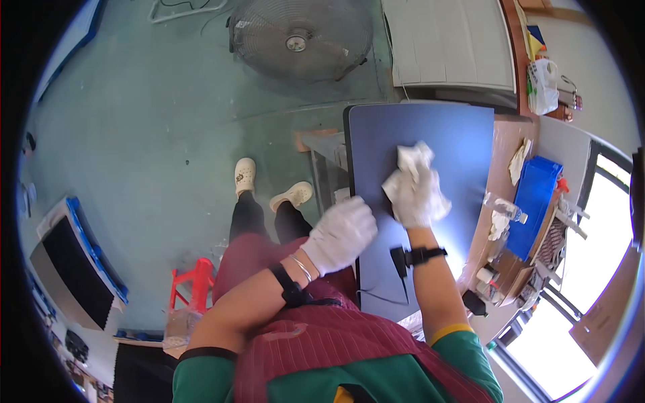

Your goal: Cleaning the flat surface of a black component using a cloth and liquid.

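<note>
A flat, glossy blue-grey panel (pixel 383 127) with a dark edge lies in front of me to the right. On its surface, my right hand (pixel 413 201), in a white glove, presses a crumpled white cloth (pixel 414 156); the hand is slightly smeared by motion. My left hand (pixel 340 235), also gloved in white, is curled closed beside the panel's left edge. Its fingertips are turned out of sight, so whether it grips anything is hidden. Black straps with small devices circle both wrists, and a thin cable (pixel 386 297) trails over the panel's near part.
A large round fan (pixel 295 43) stands on the green floor ahead. To the right of the panel are a blue bin (pixel 534 208), a clear plastic bottle (pixel 505 207) and rags (pixel 519 161). A red stool (pixel 195 283) stands at my left, near a dark panel (pixel 74 265) with blue edging.
</note>
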Tool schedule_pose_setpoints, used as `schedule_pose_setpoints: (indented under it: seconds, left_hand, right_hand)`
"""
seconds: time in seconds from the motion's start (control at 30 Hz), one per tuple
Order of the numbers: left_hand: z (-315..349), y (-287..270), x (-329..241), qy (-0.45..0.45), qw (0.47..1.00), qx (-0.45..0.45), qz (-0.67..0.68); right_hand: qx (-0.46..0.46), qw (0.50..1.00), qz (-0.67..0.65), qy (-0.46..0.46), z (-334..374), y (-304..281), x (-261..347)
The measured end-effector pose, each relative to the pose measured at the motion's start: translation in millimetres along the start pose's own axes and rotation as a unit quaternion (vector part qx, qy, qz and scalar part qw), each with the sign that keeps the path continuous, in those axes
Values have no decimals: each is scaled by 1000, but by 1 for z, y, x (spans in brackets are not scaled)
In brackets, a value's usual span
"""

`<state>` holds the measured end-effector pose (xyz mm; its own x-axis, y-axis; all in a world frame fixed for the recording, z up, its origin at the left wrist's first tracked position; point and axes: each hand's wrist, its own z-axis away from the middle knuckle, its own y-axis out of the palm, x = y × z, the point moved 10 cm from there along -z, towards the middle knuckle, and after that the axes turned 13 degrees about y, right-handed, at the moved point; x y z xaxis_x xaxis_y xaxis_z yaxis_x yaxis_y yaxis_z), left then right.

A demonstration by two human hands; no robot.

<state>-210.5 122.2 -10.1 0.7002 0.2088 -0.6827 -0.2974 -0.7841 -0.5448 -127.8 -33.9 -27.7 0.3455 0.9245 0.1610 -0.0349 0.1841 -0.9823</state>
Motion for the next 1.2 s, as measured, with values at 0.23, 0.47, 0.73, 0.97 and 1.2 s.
schedule_pose_setpoints:
  seconds: [0.23, 0.47, 0.73, 0.97, 1.2]
  left_hand:
    - [52, -28, 114, -506, 725, -388, 261]
    - [58, -26, 130, -557, 669, -430, 239]
    - [50, -32, 124, -559, 615, -487, 268]
    - [52, -27, 128, -582, 582, -502, 264]
    - [48, -36, 138, -557, 649, -475, 208]
  right_hand:
    - [-51, 987, -55, 140, 35, -14, -76]
    - [-62, 988, -89, 113, 36, -8, -83]
    - [-70, 989, -83, 97, 36, -9, -80]
    - [-88, 991, -69, 71, 36, -12, -76]
    - [-89, 991, -63, 76, 37, -14, -78]
